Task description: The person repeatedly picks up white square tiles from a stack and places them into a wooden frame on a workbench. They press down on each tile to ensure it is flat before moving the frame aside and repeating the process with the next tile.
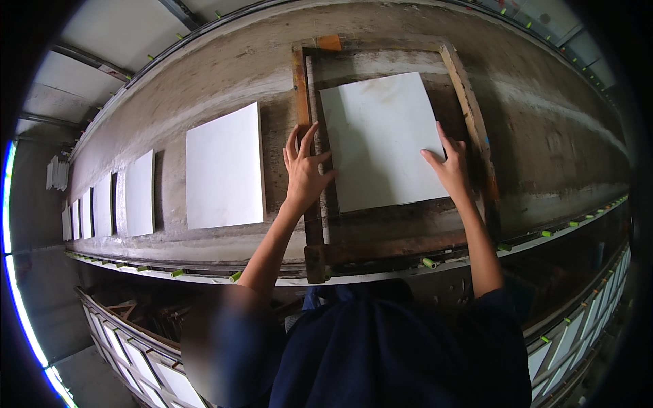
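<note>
A wooden frame (469,109) lies on the long brown table, with a white rectangular sheet (381,149) inside it. The sheet has faint smudges near its far edge. My left hand (306,170) is over the frame's left bar, fingers spread and thumb pointing toward the sheet's left edge. Whether its fingers press on the bar or only hover there, I cannot tell. At the sheet's right edge is my right hand (450,163), thumb and index finger stretched apart and the other fingers partly curled. Neither hand visibly grips anything.
Left of the frame lies another white sheet (224,166), with several more (140,194) in a row toward the far left. Green clips (428,263) line the table's near edge. Behind me, a lower rack (129,347) holds white panels.
</note>
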Demonstrator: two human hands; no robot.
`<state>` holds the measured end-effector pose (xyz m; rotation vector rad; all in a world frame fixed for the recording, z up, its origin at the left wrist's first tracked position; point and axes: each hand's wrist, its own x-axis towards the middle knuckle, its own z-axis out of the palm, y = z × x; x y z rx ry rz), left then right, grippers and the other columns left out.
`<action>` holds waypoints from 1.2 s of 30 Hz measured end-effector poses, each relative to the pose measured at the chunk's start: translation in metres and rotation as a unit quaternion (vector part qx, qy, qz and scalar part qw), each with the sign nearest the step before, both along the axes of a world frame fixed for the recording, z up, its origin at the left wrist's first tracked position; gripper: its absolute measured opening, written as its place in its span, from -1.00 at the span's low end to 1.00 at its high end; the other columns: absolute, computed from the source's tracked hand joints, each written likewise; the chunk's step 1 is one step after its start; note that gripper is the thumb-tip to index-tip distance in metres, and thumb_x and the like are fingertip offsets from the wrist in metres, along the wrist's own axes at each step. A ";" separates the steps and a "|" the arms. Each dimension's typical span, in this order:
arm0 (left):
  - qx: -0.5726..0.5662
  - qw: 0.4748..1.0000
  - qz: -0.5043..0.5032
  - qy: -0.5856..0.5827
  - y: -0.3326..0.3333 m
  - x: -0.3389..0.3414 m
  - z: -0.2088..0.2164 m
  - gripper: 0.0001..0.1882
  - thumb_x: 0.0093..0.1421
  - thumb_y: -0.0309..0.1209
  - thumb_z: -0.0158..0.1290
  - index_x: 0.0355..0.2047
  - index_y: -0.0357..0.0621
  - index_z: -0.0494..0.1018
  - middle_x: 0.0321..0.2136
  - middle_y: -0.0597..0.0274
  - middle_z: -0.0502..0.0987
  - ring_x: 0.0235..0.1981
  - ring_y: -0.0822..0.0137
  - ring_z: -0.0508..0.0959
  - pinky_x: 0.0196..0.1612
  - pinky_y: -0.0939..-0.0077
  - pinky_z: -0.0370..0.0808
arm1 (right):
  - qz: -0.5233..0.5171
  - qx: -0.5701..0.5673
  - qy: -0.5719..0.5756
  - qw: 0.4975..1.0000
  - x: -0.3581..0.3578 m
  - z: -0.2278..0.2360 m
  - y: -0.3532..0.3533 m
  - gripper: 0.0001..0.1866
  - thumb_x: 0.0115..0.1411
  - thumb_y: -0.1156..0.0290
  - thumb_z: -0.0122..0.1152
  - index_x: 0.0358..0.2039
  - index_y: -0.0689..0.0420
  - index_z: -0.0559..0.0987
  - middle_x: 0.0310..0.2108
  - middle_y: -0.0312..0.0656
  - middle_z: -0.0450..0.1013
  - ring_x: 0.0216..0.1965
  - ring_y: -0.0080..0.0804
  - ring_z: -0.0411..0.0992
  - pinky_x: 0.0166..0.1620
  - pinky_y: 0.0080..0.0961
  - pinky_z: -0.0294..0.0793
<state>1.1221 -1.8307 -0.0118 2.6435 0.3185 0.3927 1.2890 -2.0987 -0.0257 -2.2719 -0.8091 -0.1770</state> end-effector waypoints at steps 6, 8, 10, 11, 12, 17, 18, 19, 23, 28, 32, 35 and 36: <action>-0.019 0.999 -0.008 -0.030 0.001 0.003 -0.004 -0.61 -0.33 -0.40 0.35 -0.36 -0.07 0.61 0.23 0.28 0.06 0.28 0.00 -0.14 0.26 -0.05 -0.08 | 0.002 0.029 -0.016 0.999 0.005 -0.018 -0.001 -0.28 -0.03 0.21 0.34 0.14 0.11 0.31 -0.34 -0.08 0.44 -0.30 -0.16 0.22 -0.13 -0.26 0.27; -0.025 0.999 -0.013 -0.036 0.000 0.003 -0.004 -0.60 -0.33 -0.40 0.35 -0.36 -0.06 0.62 0.23 0.29 0.06 0.28 -0.01 -0.14 0.26 -0.01 -0.06 | 0.010 0.028 -0.035 0.999 0.008 -0.021 -0.003 -0.29 -0.04 0.21 0.34 0.14 0.10 0.32 -0.32 -0.07 0.41 -0.29 -0.15 0.21 -0.12 -0.24 0.27; -0.024 0.998 -0.017 -0.047 0.001 0.003 -0.004 -0.60 -0.33 -0.40 0.35 -0.36 -0.04 0.62 0.23 0.29 0.06 0.28 -0.01 -0.14 0.27 0.03 -0.05 | 0.002 0.017 -0.041 0.999 0.006 -0.025 -0.006 -0.29 -0.05 0.20 0.35 0.13 0.09 0.33 -0.29 -0.06 0.38 -0.28 -0.13 0.20 -0.11 -0.21 0.26; -0.024 0.999 -0.014 -0.046 0.001 0.002 -0.004 -0.60 -0.33 -0.40 0.35 -0.35 -0.03 0.62 0.23 0.29 0.07 0.28 -0.02 -0.14 0.28 0.03 -0.04 | -0.010 0.007 -0.037 0.999 0.004 -0.028 -0.006 -0.28 -0.05 0.20 0.35 0.13 0.08 0.33 -0.28 -0.05 0.37 -0.27 -0.12 0.19 -0.10 -0.20 0.25; -0.024 0.999 -0.015 -0.045 0.000 0.003 -0.004 -0.60 -0.32 -0.40 0.35 -0.35 -0.02 0.62 0.23 0.29 0.07 0.28 -0.02 -0.14 0.28 0.03 -0.04 | -0.021 -0.003 -0.033 0.999 0.003 -0.029 -0.008 -0.28 -0.06 0.20 0.35 0.13 0.08 0.33 -0.26 -0.05 0.35 -0.26 -0.11 0.18 -0.09 -0.19 0.25; -0.013 0.999 -0.014 -0.041 0.001 0.003 -0.005 -0.60 -0.31 -0.39 0.34 -0.34 -0.01 0.62 0.23 0.28 0.06 0.28 -0.03 -0.16 0.28 0.01 -0.05 | -0.035 -0.014 -0.046 0.998 0.001 -0.035 -0.009 -0.31 -0.05 0.17 0.35 0.12 0.03 0.36 -0.15 -0.08 0.30 -0.14 -0.12 0.18 -0.03 -0.16 0.22; -0.012 0.999 -0.015 -0.041 0.001 0.003 -0.006 -0.60 -0.31 -0.39 0.34 -0.34 -0.01 0.62 0.23 0.28 0.06 0.28 -0.04 -0.16 0.28 0.01 -0.05 | -0.037 -0.015 -0.066 0.997 0.001 -0.039 -0.010 -0.30 -0.06 0.16 0.35 0.12 0.04 0.36 -0.14 -0.06 0.28 -0.13 -0.11 0.18 -0.03 -0.16 0.22; -0.012 0.999 -0.017 -0.041 0.001 0.003 -0.006 -0.60 -0.31 -0.39 0.34 -0.34 -0.01 0.62 0.23 0.27 0.06 0.28 -0.04 -0.17 0.28 0.01 -0.05 | -0.036 -0.018 -0.057 0.998 0.002 -0.041 -0.012 -0.29 -0.06 0.15 0.36 0.12 0.04 0.36 -0.12 -0.05 0.27 -0.12 -0.11 0.18 -0.02 -0.17 0.22; -0.016 0.999 -0.027 -0.041 0.003 0.002 -0.005 -0.61 -0.32 -0.39 0.34 -0.36 -0.01 0.62 0.23 0.25 0.07 0.28 -0.05 -0.17 0.28 0.00 -0.05 | -0.009 0.005 -0.053 0.999 0.008 -0.049 -0.014 -0.26 -0.11 0.14 0.40 0.10 0.07 0.37 -0.13 -0.03 0.22 -0.13 -0.11 0.17 -0.04 -0.18 0.21; -0.020 0.998 -0.037 -0.045 0.005 0.001 -0.005 -0.62 -0.34 -0.39 0.35 -0.38 -0.01 0.62 0.23 0.25 0.07 0.28 -0.06 -0.17 0.28 0.01 -0.05 | -0.001 0.029 -0.031 0.999 0.007 -0.050 -0.012 -0.24 -0.13 0.13 0.41 0.10 0.10 0.37 -0.13 -0.02 0.22 -0.11 -0.12 0.18 -0.03 -0.20 0.21; -0.023 0.998 -0.033 -0.044 0.003 0.002 -0.005 -0.61 -0.35 -0.39 0.35 -0.38 -0.02 0.62 0.23 0.24 0.07 0.28 -0.07 -0.18 0.28 0.00 -0.05 | 0.001 0.028 -0.027 0.999 0.010 -0.050 -0.014 -0.24 -0.12 0.13 0.41 0.10 0.10 0.36 -0.13 -0.02 0.22 -0.10 -0.11 0.17 -0.02 -0.21 0.21; -0.008 0.999 -0.033 -0.032 0.004 0.000 -0.005 -0.56 -0.34 -0.36 0.36 -0.32 0.01 0.61 0.24 0.26 0.06 0.29 -0.04 -0.19 0.29 0.03 -0.02 | -0.001 0.023 -0.019 1.000 0.008 -0.049 -0.014 -0.23 -0.13 0.13 0.41 0.10 0.12 0.36 -0.14 -0.02 0.21 -0.09 -0.10 0.17 -0.02 -0.20 0.20; -0.008 0.999 -0.034 -0.034 0.005 0.000 -0.006 -0.56 -0.34 -0.36 0.37 -0.32 0.01 0.61 0.24 0.26 0.06 0.29 -0.04 -0.19 0.29 0.03 -0.02 | -0.002 0.023 -0.014 1.000 0.008 -0.048 -0.013 -0.23 -0.13 0.13 0.41 0.10 0.12 0.36 -0.14 -0.01 0.21 -0.09 -0.10 0.17 -0.02 -0.20 0.20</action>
